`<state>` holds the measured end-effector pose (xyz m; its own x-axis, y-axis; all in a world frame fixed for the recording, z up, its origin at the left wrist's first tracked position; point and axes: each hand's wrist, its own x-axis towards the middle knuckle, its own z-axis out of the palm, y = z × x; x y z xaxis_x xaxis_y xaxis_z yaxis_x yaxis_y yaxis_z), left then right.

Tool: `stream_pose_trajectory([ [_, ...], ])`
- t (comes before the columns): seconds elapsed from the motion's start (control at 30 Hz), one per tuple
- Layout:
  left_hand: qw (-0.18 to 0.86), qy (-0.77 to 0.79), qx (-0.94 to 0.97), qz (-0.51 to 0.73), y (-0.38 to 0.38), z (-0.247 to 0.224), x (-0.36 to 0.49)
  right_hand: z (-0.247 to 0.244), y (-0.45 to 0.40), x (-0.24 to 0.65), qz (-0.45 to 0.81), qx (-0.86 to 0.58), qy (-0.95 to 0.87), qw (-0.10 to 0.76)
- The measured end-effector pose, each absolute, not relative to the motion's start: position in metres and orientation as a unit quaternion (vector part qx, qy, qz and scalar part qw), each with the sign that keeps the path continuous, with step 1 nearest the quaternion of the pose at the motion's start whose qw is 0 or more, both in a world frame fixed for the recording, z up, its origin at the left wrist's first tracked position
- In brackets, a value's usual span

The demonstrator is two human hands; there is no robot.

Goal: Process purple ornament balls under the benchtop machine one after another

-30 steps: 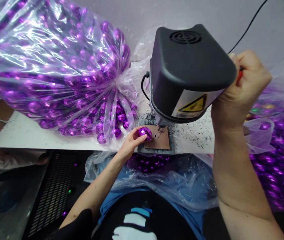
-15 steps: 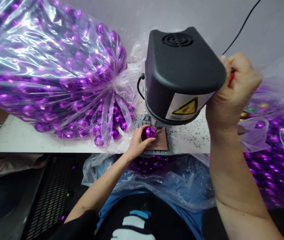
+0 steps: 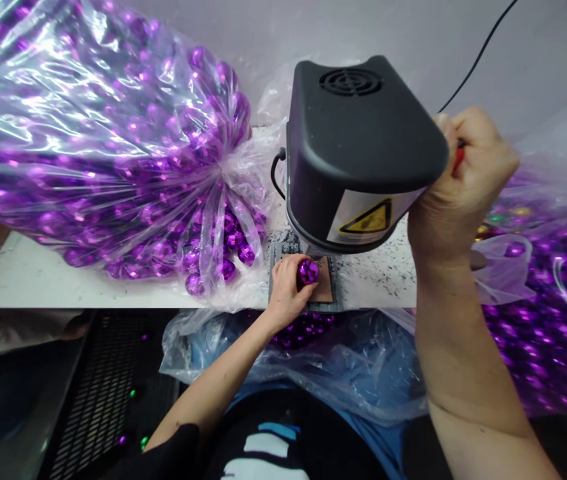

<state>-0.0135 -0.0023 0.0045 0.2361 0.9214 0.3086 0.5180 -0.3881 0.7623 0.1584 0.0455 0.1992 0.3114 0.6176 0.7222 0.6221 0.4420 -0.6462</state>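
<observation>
Between the thumb and fingers of my left hand (image 3: 287, 288) is a shiny purple ball (image 3: 308, 271), held over a brown pad (image 3: 325, 291) on the bench under the black machine (image 3: 363, 147). The machine's head has a round vent and a yellow warning label (image 3: 367, 217). My right hand (image 3: 468, 177) is closed round a red-ended handle (image 3: 458, 157) at the machine's right side; most of the handle is hidden by the fingers.
A large clear bag of purple balls (image 3: 113, 147) lies at the left, loose balls at its mouth. More purple balls (image 3: 563, 300) are at the right. An open plastic bag (image 3: 363, 367) hangs below the white bench edge (image 3: 113, 293). Dark flakes litter the bench.
My left hand has moved slightly right with the purple ball, over the pad. My right hand stays on the handle. The whole view has shifted a little.
</observation>
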Motion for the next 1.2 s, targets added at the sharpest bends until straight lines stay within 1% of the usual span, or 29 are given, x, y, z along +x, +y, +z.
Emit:
stream_pose_trajectory([
  [0.07,0.302,0.502,0.702,0.405,-0.001,0.002,-0.02,0.199,0.046,0.159,-0.001,-0.527,-0.587,0.614],
  [0.17,0.393,0.519,0.61,0.452,0.005,0.001,-0.036,0.2,0.046,0.158,-0.003,-0.529,-0.588,0.611],
  [0.27,0.47,0.503,0.541,0.482,0.011,0.005,-0.049,0.201,0.045,0.157,-0.002,-0.534,-0.587,0.608],
  [0.33,0.496,0.492,0.529,0.482,0.014,0.009,-0.053,0.202,0.045,0.157,-0.002,-0.535,-0.587,0.608],
  [0.4,0.499,0.489,0.537,0.472,0.015,0.01,-0.052,0.202,0.045,0.157,-0.003,-0.536,-0.587,0.607],
  [0.5,0.468,0.497,0.575,0.451,0.014,0.009,-0.048,0.202,0.047,0.158,-0.004,-0.526,-0.593,0.61],
  [0.73,0.309,0.512,0.699,0.392,0.01,0.001,-0.042,0.202,0.048,0.16,-0.001,-0.518,-0.598,0.611],
  [0.87,0.243,0.491,0.757,0.358,0.011,0.005,-0.04,0.202,0.048,0.16,-0.001,-0.525,-0.596,0.607],
  [1.0,0.214,0.48,0.774,0.354,0.011,0.009,-0.036,0.201,0.05,0.161,0.001,-0.528,-0.594,0.607],
  [1.2,0.223,0.476,0.77,0.361,0.003,0.01,-0.021,0.201,0.049,0.162,0.002,-0.524,-0.594,0.61],
])
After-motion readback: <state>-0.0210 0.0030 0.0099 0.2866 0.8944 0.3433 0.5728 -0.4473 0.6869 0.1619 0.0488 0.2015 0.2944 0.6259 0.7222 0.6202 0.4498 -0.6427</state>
